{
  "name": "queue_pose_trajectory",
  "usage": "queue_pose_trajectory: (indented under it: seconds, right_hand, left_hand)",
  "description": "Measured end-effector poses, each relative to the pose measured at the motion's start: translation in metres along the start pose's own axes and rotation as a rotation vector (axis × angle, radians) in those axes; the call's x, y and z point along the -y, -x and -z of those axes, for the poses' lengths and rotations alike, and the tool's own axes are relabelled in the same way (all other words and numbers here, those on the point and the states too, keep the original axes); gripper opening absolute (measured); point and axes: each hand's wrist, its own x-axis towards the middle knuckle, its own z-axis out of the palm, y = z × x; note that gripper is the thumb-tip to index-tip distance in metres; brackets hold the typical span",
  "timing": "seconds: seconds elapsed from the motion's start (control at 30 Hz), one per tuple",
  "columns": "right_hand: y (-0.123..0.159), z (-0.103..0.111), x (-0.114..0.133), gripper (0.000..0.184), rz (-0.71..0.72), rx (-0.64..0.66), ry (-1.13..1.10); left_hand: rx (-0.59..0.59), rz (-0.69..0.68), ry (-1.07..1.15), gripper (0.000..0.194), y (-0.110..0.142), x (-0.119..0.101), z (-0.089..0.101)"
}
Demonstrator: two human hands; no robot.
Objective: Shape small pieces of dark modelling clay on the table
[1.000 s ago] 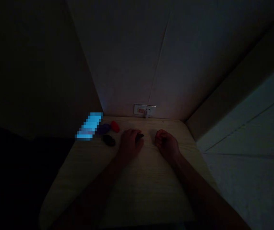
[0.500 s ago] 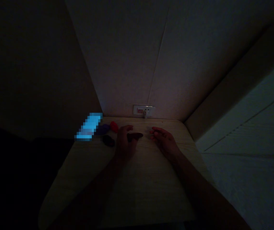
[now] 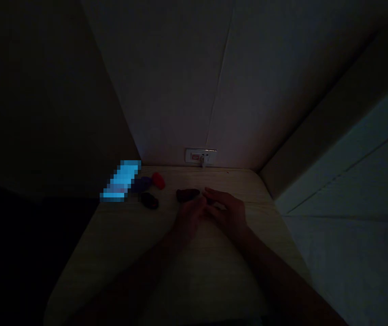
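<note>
In the dim light, my left hand (image 3: 189,218) and my right hand (image 3: 227,212) meet above the middle of the table. Their fingers are drawn together at the tips, and whatever lies between them is too dark to make out. Just beyond my left fingers lies a long dark reddish lump (image 3: 187,195) on the wood, apart from the hand. Farther left are a black lump (image 3: 150,200), a purple lump (image 3: 142,184) and a small red lump (image 3: 159,180), close to one another.
A bright blurred rectangle (image 3: 122,180), like a lit screen, stands at the table's back left. The pale wooden table (image 3: 166,280) meets a wall at the back, where a socket plate (image 3: 200,156) holds a plug. A pale panel (image 3: 343,158) rises at the right.
My left hand has let go of the dark reddish lump, which stays on the table, and moved right and nearer to me. My right hand has come slightly left to meet it.
</note>
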Motion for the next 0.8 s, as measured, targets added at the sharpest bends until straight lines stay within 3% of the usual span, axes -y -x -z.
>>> queue_pose_trajectory:
  seconds: [0.13, 0.33, 0.47, 0.8]
  right_hand:
    - [-0.005, -0.003, -0.011, 0.025, 0.168, 0.053, 0.024]
    - [-0.007, -0.004, -0.004, 0.052, 0.094, 0.086, -0.089]
    - [-0.007, -0.001, -0.003, 0.049, 0.057, 0.03, -0.065]
    - [-0.006, -0.003, -0.017, 0.029, 0.175, 0.026, 0.049]
  left_hand:
    - [0.007, 0.031, 0.082, 0.043, -0.003, -0.003, 0.004]
    - [-0.002, 0.015, 0.131, 0.031, -0.01, -0.007, 0.013]
    - [-0.005, 0.016, 0.161, 0.028, -0.012, -0.008, 0.015]
    - [0.018, 0.098, 0.328, 0.031, -0.013, -0.013, 0.014]
